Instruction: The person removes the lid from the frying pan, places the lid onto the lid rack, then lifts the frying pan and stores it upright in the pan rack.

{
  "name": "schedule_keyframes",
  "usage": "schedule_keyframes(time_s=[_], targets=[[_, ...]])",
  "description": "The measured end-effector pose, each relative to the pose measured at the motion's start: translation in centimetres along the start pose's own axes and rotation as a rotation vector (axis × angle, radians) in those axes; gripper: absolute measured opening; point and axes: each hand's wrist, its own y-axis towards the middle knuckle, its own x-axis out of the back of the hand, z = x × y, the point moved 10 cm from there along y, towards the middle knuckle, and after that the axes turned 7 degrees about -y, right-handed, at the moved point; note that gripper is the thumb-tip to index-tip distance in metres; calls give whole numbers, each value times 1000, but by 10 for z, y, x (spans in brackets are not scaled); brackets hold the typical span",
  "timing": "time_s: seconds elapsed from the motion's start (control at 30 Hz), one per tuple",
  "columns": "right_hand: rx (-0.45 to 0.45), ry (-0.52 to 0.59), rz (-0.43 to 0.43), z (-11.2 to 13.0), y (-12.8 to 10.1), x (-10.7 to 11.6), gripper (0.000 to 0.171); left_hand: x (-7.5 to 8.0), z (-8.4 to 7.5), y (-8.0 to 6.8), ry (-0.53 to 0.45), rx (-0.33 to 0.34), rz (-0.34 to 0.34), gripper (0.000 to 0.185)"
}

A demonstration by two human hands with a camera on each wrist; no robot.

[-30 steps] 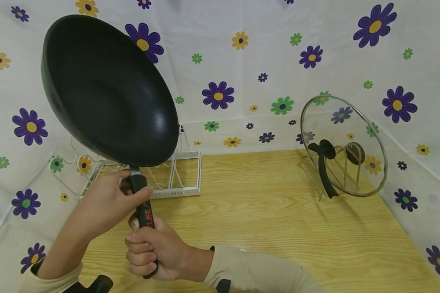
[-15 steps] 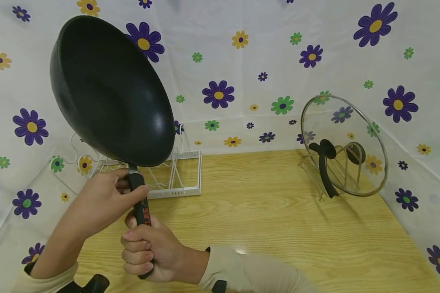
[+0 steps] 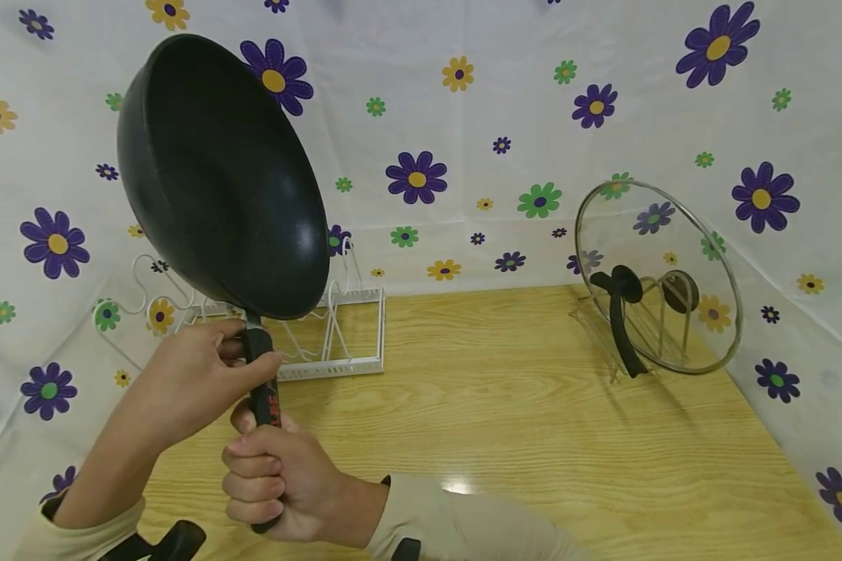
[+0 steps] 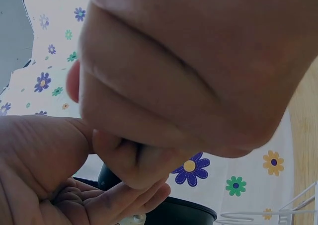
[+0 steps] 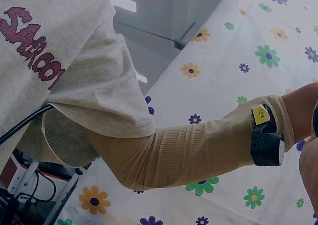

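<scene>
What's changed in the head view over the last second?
The pan turned about its handle, showing more of its outer wall at picture left; the handle, left hand and right hand shifted slightly left. Nothing was taken hold of or let go: both hands still grip the handle. The glass lid and white rack stayed put.

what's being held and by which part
A black pan, by its handle: the right hand grips the lower end, the left hand holds it nearer the pan.

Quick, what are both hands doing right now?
Left hand: closed, holding the handle just below the black pan.
Right hand: closed around the handle's lower end.
</scene>
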Motion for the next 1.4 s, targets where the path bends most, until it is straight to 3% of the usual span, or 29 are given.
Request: schedule_keyframes(time_s=[0.63, 0.93, 1.4], targets=[[58, 52, 34, -2, 6, -3, 47, -1, 1, 2, 39, 13, 11, 26], [52, 76, 4, -4, 4, -1, 51, 0, -3, 4, 58, -20, -9, 24], [63, 124, 8, -1, 6, 1, 52, -5, -6, 13, 67, -33, 18, 23]])
